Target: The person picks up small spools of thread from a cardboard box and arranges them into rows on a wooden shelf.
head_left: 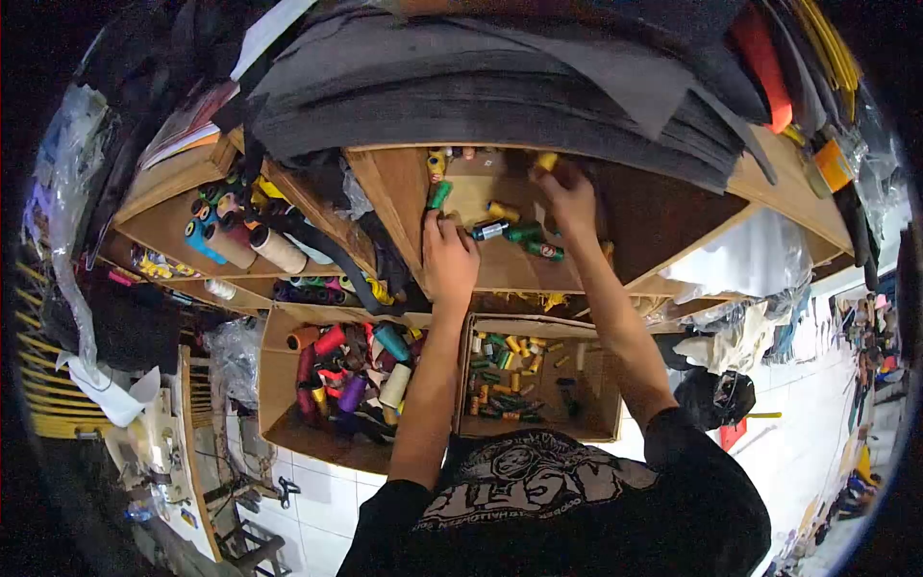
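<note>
Thread spools (510, 232) between left hand (450, 258) and right hand (569, 195)

Clutter around a wooden shelf unit (673, 207)

Grey felt sheets (481, 87) lie stacked along the shelf's top edge, with an orange roll (764, 62) at their right end. The left compartment holds large thread cones (240, 236), and the right one holds white cloth (740, 255). Below the shelf's lower edge, two open cardboard boxes stand side by side: the left box (279, 404) carries big spools (356, 375), the right box (601, 404) small spools (500, 380). A pale sewing machine (154, 452) sits far left, beside white floor tiles (317, 500).
</note>
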A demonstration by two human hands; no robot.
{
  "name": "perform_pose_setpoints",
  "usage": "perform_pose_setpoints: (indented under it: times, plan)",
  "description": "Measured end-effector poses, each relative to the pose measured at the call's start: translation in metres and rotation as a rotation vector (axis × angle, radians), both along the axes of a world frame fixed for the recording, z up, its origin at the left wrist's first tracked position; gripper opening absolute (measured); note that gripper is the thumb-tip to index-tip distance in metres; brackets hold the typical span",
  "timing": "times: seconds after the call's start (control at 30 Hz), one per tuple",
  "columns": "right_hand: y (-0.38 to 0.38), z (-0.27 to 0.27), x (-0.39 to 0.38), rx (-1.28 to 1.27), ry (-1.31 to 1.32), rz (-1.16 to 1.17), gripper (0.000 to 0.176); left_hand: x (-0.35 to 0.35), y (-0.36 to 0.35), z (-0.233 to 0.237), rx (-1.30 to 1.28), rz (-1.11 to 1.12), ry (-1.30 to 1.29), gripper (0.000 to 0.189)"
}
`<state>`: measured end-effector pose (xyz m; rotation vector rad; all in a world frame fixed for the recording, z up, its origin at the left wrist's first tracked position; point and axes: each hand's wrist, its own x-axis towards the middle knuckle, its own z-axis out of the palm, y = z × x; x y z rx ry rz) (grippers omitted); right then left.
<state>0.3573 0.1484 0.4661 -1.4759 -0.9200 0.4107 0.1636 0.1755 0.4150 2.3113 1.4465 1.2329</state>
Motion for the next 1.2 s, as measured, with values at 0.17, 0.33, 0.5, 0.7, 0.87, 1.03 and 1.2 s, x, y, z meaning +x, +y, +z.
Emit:
perform_pose_setpoints:
  times: [0.17, 0.33, 0.5, 0.7, 0.87, 1.03, 1.2]
  plan:
    - [0.078, -0.015, 0.001, -0.203, -0.504, -0.056, 0.037, -0.001, -0.001, -0.002, -0.080, -0.008, -0.017, 0.030]
    - [0.146, -0.096, 0.026, -0.144, -0.599, 0.076, 0.046, -0.002, -0.002, 0.003, 0.019, 0.002, -0.004, 0.027]
    - [0.139, -0.088, 0.009, -0.370, -0.724, 0.016, 0.043, -0.003, -0.003, 0.003, -0.036, -0.024, -0.043, 0.026]
    - [0.157, -0.116, 0.011, 0.168, -0.782, -0.098, 0.033, -0.003, 0.001, -0.003, 0.001, -0.047, -0.052, 0.028]
    - [0.142, -0.091, 0.002, -0.161, -0.710, -0.033, 0.040, -0.003, 0.000, -0.001, -0.010, -0.050, -0.053, 0.028]
    - [0.123, -0.083, 0.015, -0.042, -0.380, 0.119, 0.041, -0.004, -0.001, 0.002, -0.079, -0.055, -0.051, 0.028]
    - [0.056, -0.006, 0.034, -0.530, -1.019, 0.089, 0.047, -0.003, 0.000, -0.003, -0.037, -0.020, -0.042, 0.025]
